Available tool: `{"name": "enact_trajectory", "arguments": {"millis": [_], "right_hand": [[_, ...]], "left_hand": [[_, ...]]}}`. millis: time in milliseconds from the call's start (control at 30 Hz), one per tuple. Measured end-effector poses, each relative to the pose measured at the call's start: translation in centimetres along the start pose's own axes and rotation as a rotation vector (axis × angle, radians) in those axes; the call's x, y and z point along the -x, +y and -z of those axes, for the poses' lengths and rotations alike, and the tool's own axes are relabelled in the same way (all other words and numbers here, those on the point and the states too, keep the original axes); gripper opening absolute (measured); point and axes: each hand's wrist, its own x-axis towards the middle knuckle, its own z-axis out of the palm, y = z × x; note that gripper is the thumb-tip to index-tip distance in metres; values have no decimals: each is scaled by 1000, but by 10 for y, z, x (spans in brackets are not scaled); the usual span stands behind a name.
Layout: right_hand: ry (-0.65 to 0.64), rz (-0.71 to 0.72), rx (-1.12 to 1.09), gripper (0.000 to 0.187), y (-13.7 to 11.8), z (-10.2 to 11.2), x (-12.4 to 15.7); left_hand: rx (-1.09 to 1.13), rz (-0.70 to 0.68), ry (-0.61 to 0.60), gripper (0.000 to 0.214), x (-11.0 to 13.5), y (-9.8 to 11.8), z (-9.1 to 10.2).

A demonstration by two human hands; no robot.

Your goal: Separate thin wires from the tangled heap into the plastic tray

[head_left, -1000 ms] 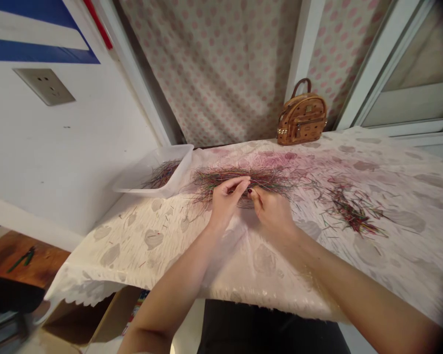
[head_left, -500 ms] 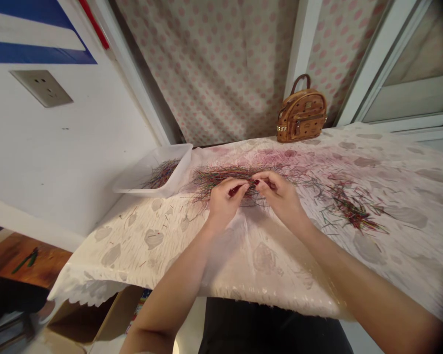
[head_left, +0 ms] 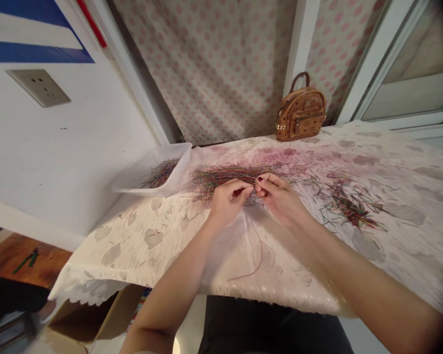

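Home room — dotted curtain [head_left: 221, 64], tablecloth [head_left: 140, 241], small handbag [head_left: 301, 114].

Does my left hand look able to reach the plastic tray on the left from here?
Probably yes. The left hand pinches wires at the pile, and the open tray sits just to its left, with only bare cloth between them.

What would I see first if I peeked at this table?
A tangle of coloured strands in the middle of the table, where the left hand and the right hand pinch at it. One long red strand curls from under the hands toward the near edge. A brown bag stands at the back, and a clear tray with more strands sits on the left.
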Motion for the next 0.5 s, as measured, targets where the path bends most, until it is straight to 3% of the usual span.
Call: {"name": "enact_trajectory", "arguments": {"millis": [167,267,333,500], "right_hand": [[186,219,303,10,3,0,0],[198,178,317,15,-1,3,0],[83,49,338,25,-4,3,1],[-406,-205,496,29,-1,0,7]], "left_hand": [[218,157,-68,24,0,0,-2],[214,193,-5,24,0,-6,-2],[203,203,55,23,-2,-11,0],[237,229,142,21,-6,-17,1]]}}
